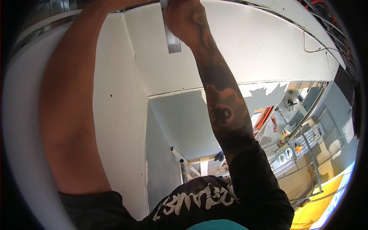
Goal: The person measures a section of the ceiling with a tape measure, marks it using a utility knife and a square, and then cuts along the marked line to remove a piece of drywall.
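Both my arms reach up to the top edge of the head view, in front of white boards. My right hand (183, 20) is closed, and a flat metal strip (173, 41) with fine markings, like a steel ruler or the blade of a square, hangs down beside its thumb side. The strip's upper part is cut off by the edge. Of my left hand (124, 3) only a part shows at the top edge, left of the strip; its fingers are mostly out of sight. Behind the strip lies a white board (237, 42) with several small screw marks.
Another white board (117, 96) stands on the left, meeting the first at a seam. Below is a grey wall opening (184, 119). At the right are scaffold tubes (312, 159), white buckets (282, 158), loose wires (306, 48), a yellow sheet (316, 205) and another person (274, 124).
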